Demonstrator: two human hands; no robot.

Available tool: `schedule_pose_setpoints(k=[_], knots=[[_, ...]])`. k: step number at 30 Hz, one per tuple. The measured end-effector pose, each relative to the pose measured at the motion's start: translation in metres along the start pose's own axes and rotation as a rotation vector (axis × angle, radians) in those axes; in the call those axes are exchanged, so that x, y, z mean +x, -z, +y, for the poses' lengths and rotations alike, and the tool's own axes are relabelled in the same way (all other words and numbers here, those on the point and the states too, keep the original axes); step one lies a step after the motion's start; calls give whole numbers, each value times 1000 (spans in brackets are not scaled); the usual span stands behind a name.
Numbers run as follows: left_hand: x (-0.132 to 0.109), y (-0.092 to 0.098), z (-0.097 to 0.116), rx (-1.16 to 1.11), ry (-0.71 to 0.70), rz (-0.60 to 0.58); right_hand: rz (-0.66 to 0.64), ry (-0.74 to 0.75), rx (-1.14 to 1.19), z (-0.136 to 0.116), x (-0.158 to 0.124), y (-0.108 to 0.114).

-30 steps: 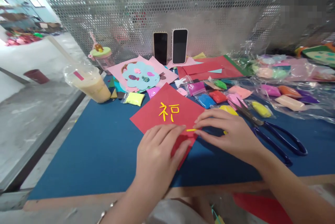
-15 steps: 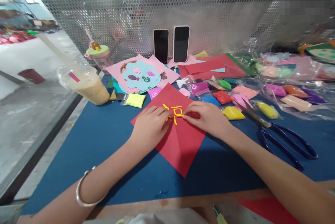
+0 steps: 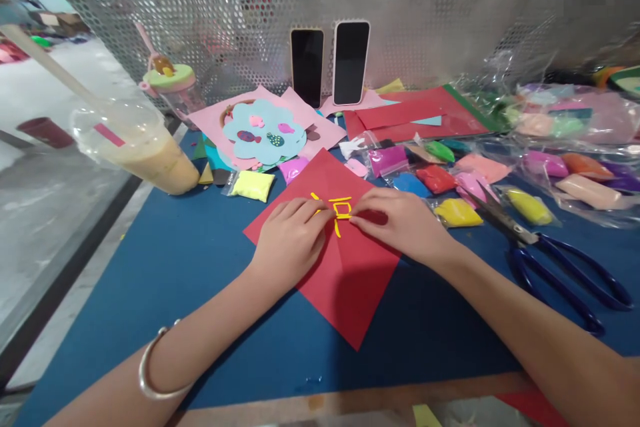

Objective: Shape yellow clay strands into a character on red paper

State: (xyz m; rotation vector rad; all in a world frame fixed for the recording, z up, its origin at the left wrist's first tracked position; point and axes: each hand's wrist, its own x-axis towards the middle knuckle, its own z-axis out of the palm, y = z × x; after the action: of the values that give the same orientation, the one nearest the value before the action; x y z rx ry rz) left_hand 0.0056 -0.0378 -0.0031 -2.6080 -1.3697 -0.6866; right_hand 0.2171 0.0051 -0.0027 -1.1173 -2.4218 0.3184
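A square of red paper lies cornerwise on the blue tabletop, with thin yellow clay strips on it that form part of a written character. My left hand rests on the paper's left side, its thumb and forefinger pinched at the left end of a yellow clay strip just below a small yellow square. From the other side my right hand pinches the right end of that strip. The left fingers hide some of the strokes beneath them.
Bags of coloured clay lie behind and to the right. Blue-handled scissors sit beside my right forearm. A plastic drink cup stands at left. Two phones lean against the perforated metal panel, behind pink paper with a blue cutout.
The camera view has shifted slightly, so the things appear moved a little. Both hands stay at the yellow strip, with the left fingertips now nearer the square's lower edge.
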Motion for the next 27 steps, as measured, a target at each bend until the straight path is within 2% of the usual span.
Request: schedule_pose_setpoints(k=[19, 27], knots=[[1, -5, 2, -13, -36, -65, -45, 12, 3, 2, 2, -2], [1, -7, 3, 10, -43, -77, -16, -4, -2, 2, 1, -2]])
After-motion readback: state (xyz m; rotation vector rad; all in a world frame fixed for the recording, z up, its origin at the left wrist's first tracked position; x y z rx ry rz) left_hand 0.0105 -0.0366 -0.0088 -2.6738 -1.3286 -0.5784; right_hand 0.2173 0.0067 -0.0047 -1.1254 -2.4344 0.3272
